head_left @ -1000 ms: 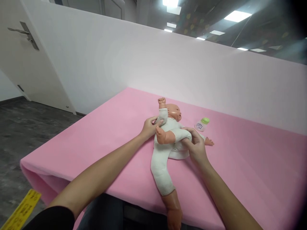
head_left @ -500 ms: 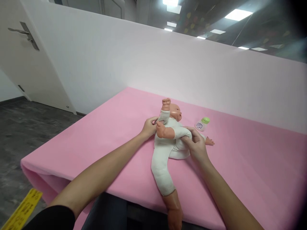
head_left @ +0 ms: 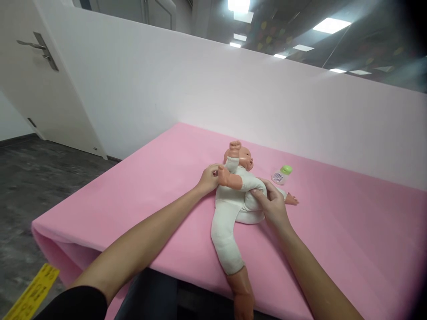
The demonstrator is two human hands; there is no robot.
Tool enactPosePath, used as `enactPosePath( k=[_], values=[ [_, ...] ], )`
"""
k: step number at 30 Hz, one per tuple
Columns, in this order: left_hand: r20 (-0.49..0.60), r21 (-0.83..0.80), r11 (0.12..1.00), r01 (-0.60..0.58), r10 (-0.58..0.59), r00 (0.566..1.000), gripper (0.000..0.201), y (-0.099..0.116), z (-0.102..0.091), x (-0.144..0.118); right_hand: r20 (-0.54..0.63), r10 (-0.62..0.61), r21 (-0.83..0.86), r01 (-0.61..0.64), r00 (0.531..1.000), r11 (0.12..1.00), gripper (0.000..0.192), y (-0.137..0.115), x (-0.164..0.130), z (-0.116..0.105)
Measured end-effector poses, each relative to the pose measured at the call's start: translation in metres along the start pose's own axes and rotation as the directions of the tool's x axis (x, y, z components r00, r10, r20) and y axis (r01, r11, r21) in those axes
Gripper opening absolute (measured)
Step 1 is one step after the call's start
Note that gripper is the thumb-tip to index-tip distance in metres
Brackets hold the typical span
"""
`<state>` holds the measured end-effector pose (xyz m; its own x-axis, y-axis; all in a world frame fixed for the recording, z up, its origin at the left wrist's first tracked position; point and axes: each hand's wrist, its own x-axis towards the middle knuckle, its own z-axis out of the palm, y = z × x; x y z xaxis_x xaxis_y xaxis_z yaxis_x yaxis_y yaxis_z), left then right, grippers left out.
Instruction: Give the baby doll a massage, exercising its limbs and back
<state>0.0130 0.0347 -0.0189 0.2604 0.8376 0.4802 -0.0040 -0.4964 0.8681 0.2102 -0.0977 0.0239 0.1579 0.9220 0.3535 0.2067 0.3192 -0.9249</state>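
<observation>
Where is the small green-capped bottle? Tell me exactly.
In the head view, the bottle lies on the pink table, right of the doll head, beyond the right hand.

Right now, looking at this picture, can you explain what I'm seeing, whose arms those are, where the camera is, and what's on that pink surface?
The camera sits on a person's head and looks forward and down, so the two bare arms coming in from the bottom are that person's own. There is no machine here, only hands.

In front of them is a pink padded surface against a pale wall. On it lies a baby doll in a white suit, on its back, with one long leg hanging over the near edge.

The left hand grips the doll at its raised arm and bent leg. The right hand holds the doll's lower body from the other side.

Just beyond the doll lies a small bottle with a green cap, untouched. A white door stands at the far left.
</observation>
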Motion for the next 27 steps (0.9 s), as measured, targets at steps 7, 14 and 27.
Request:
enactPosePath(
  k=[7,14,27],
  values=[
    [-0.015,0.025,1.000,0.002,-0.002,1.000,0.017,0.0031,-0.0003,-0.0032,-0.015,0.022,0.001,-0.022,1.000,1.000,0.035,0.0030,0.0004,-0.0003],
    [0.022,0.034,0.999,-0.004,0.003,1.000,0.017,-0.0008,-0.0004,0.0004,-0.007,-0.002,0.012,0.002,1.000,1.000,0.031,0.0048,0.0003,-0.0011],
    [-0.021,-0.027,0.999,0.037,-0.037,0.999,0.022,0.0028,0.0044,-0.0016,0.026,-0.026,0.014,0.026,0.999,1.000,0.032,0.0051,-0.0004,-0.0024]
  ],
)
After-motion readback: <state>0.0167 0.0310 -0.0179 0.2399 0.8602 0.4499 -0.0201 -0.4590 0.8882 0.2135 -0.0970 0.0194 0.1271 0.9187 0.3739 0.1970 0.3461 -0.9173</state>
